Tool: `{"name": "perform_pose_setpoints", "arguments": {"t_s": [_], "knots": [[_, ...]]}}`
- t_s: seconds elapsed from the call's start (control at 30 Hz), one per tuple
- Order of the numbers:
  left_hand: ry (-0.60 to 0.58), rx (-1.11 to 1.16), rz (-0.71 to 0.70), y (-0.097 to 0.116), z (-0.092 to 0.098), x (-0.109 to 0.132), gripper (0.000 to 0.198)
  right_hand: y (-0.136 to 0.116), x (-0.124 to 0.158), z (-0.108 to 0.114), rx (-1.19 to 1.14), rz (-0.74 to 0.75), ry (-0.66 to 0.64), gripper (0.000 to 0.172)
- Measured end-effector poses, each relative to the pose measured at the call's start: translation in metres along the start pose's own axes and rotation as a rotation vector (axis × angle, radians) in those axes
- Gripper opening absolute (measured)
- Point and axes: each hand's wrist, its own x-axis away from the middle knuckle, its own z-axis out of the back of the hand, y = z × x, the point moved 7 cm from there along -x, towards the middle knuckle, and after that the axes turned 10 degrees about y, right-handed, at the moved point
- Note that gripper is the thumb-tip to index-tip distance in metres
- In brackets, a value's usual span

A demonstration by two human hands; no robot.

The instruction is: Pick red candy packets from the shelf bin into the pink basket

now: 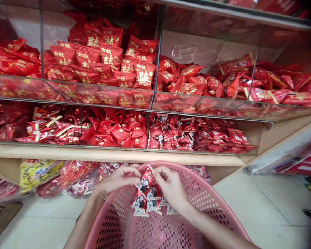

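Both my hands hover over a pink perforated basket (pixel 212 204). My left hand (pixel 116 180) and my right hand (pixel 172 188) pinch a bunch of small red candy packets (pixel 147 195) with white serrated edges and printed figures. The fingers of both hands are closed on the bunch's top. The packets hang down inside the basket's rim. Just behind the hands, a glass-fronted shelf bin holds matching red packets (pixel 176 133).
Glass-divided bins on two shelf levels hold heaps of red wrapped sweets (pixel 111 58). A wooden shelf edge (pixel 119 155) runs across just beyond the basket. Bagged goods, one yellow (pixel 36 171), lie beneath it. A pale tiled floor (pixel 269 207) spreads to the right.
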Motion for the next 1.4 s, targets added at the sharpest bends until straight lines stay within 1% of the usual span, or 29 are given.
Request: {"name": "perform_pose_setpoints", "arguments": {"t_s": [0.1,0.2,0.23,0.33,0.43,0.5,0.57,0.7,0.87,0.93,1.03,1.1,1.17,1.23,1.33,1.4], "knots": [[0.042,-0.081,-0.012,0.004,0.004,0.002,0.031,0.003,-0.001,0.009,-0.046,-0.014,-0.032,0.031],[0.032,-0.127,-0.059,0.012,0.001,0.004,0.036,0.008,-0.004,0.030,-0.031,-0.013,-0.086,0.030],[0.038,-0.123,-0.060,0.014,0.000,0.004,0.036,0.011,-0.006,0.039,-0.013,-0.021,-0.107,0.030],[0.106,-0.030,-0.077,0.016,0.002,0.000,0.028,0.019,-0.010,0.068,0.090,-0.042,-0.187,0.030],[0.138,0.063,-0.122,0.016,0.003,-0.005,0.018,0.022,-0.011,0.089,0.263,0.044,-0.244,0.031],[0.131,0.068,-0.120,0.013,0.004,-0.008,0.016,0.023,-0.009,0.095,0.355,0.100,-0.267,0.031],[0.117,0.065,-0.112,0.010,0.004,-0.009,0.018,0.026,-0.004,0.094,0.436,0.121,-0.308,0.031],[0.091,0.072,-0.119,0.009,0.004,-0.007,0.019,0.033,0.001,0.082,0.609,0.167,-0.398,0.029],[0.073,0.046,-0.150,0.012,0.003,-0.007,0.018,0.039,-0.002,0.065,0.709,0.235,-0.446,0.028],[0.074,0.044,-0.149,0.013,0.003,-0.008,0.019,0.040,-0.003,0.059,0.801,0.259,-0.455,0.029],[0.092,0.044,-0.139,0.013,0.004,-0.008,0.019,0.042,-0.003,0.054,1.052,0.313,-0.449,0.026],[0.105,0.043,-0.140,0.013,0.005,-0.008,0.019,0.043,0.000,0.052,1.188,0.342,-0.422,0.028],[0.108,0.047,-0.145,0.014,0.005,-0.008,0.019,0.043,0.005,0.050,1.259,0.378,-0.393,0.035],[0.106,0.054,-0.145,0.014,0.004,-0.008,0.019,0.043,0.010,0.046,1.325,0.428,-0.400,0.038],[0.099,0.054,-0.140,0.012,0.004,-0.009,0.017,0.047,0.014,0.042,1.414,0.488,-0.457,0.035],[0.096,0.054,-0.140,0.011,0.004,-0.010,0.017,0.049,0.013,0.042,1.443,0.500,-0.466,0.034]]}}
